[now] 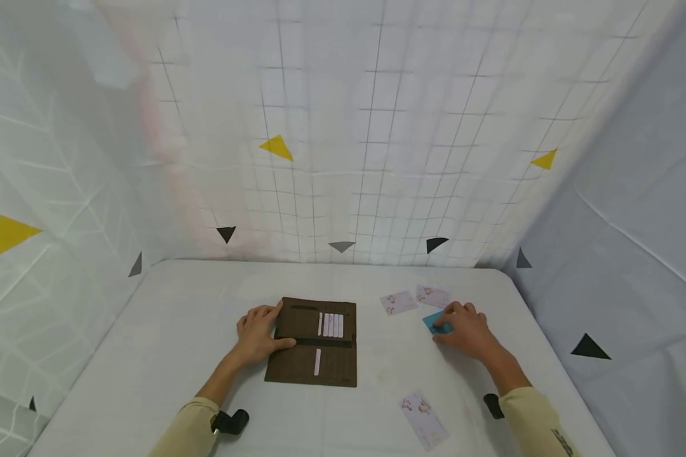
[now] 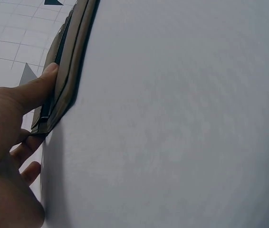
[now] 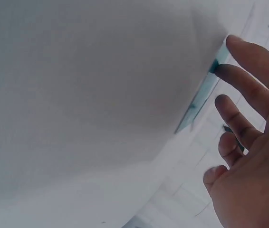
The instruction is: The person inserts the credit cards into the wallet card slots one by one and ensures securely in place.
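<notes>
A brown wallet (image 1: 286,369) lies spread flat on the table, with several pale cards (image 1: 333,325) in its upper half and one card (image 1: 317,362) in the lower half. My left hand (image 1: 257,336) holds its left edge, the thumb lying over the dark centre fold. The left wrist view shows that thumb on the wallet (image 2: 72,71) and other fingers by its edge. My right hand (image 1: 469,330) pinches a teal card (image 1: 430,321) right of the wallet; the fingers cover part of it. In the right wrist view, the teal card (image 3: 197,102) appears nearly edge-on at the fingertips.
Two pale flowered cards, a left one (image 1: 398,303) and a right one (image 1: 432,296), lie beyond the teal card. Another flowered card (image 1: 423,420) lies near the front. White sheeting (image 1: 343,209) rises behind the white table (image 1: 206,285) and on both sides.
</notes>
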A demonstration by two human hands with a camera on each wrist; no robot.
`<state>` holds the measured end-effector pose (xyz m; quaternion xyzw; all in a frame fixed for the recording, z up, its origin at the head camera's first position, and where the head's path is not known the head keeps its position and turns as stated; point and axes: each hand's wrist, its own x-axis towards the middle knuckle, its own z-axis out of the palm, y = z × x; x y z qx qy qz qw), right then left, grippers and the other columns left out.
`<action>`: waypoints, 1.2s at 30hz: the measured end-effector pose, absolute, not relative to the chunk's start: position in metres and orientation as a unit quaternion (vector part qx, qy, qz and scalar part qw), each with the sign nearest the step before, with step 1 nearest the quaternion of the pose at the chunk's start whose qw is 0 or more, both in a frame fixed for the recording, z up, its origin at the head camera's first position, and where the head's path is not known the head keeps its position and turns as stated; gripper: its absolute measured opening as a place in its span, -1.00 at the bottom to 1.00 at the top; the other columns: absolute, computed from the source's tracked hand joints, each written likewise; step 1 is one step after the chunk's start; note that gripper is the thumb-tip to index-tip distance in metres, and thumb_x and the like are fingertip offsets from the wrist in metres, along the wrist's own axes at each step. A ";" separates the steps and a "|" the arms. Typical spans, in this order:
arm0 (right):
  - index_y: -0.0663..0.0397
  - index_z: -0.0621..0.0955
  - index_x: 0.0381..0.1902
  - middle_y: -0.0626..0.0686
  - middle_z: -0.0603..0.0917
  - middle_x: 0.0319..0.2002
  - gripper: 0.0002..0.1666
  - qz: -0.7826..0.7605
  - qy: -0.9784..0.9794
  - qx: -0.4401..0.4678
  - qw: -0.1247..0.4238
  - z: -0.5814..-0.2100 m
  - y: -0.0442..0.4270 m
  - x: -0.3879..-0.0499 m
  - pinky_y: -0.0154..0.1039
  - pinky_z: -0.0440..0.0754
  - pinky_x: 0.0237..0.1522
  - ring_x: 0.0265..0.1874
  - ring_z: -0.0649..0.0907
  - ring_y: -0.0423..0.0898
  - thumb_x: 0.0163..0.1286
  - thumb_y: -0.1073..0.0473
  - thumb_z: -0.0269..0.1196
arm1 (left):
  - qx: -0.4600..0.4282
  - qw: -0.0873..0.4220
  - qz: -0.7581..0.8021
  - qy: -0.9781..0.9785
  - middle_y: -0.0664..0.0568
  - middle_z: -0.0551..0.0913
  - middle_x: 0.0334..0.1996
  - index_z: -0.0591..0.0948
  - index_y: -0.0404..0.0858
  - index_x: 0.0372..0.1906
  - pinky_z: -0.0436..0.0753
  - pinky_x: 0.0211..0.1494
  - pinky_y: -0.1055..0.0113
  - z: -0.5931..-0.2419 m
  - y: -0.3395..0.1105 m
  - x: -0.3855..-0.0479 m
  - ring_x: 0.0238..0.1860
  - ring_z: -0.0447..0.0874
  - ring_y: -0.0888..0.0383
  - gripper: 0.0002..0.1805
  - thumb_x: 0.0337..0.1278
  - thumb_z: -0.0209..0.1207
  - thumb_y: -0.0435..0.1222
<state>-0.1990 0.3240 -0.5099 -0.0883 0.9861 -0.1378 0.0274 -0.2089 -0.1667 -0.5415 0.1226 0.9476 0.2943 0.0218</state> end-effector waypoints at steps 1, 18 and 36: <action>-0.06 0.79 -0.09 0.11 0.54 0.06 -0.61 -0.137 0.986 -0.093 0.032 -0.509 0.320 -0.197 0.19 0.35 -0.06 0.06 0.40 0.16 0.16 -0.07 0.51 | 0.122 0.022 0.294 0.948 -0.17 0.41 0.33 0.20 -0.21 0.57 -0.06 0.35 -0.33 -0.542 -0.167 -0.208 0.41 0.11 -0.26 0.15 -0.06 0.43 0.22; -0.02 0.51 0.40 0.22 0.43 0.28 -0.25 -0.145 0.981 -0.101 0.075 -0.507 0.323 -0.195 0.32 0.34 0.08 0.15 0.33 0.26 0.26 0.01 0.43 | 0.124 0.020 0.300 0.946 -0.18 0.41 0.33 0.21 -0.21 0.57 -0.06 0.34 -0.35 -0.543 -0.167 -0.208 0.41 0.10 -0.27 0.15 -0.06 0.44 0.21; -0.01 0.58 0.32 0.26 0.41 0.27 -0.23 -0.156 0.981 -0.091 0.067 -0.511 0.336 -0.197 0.37 0.35 0.11 0.19 0.30 0.32 0.21 -0.17 0.46 | 0.125 0.021 0.300 0.945 -0.19 0.40 0.33 0.19 -0.23 0.57 -0.07 0.34 -0.34 -0.539 -0.167 -0.207 0.41 0.09 -0.28 0.15 -0.05 0.45 0.19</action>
